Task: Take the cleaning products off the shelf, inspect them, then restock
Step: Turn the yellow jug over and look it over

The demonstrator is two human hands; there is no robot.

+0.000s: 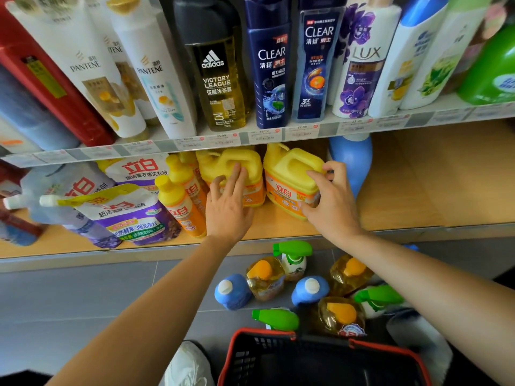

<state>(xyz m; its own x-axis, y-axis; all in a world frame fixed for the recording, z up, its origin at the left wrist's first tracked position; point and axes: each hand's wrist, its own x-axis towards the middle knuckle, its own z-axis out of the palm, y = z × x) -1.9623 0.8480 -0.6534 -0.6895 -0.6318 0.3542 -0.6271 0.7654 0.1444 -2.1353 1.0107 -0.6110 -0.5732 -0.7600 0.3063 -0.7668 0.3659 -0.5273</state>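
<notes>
Single head-worn wide-angle view, set close in front of a store shelving unit, facing forward and tilted down. Centres on the lower shelf (404, 190), near enough to touch, with a yellow jug (289, 168) mid-frame, left hand (227, 207) and right hand (331, 201) stretched in from the bottom corners. Takes in the upper shelf (278, 135) of bottles along the top edge and the grey floor (83, 302) with a red basket (264, 332) at the bottom, straight lines bowed toward the edges.

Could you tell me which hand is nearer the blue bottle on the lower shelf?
Right. The right hand grips the yellow jug beside the blue bottle; the left hand touches the other jug, farther left.
</notes>
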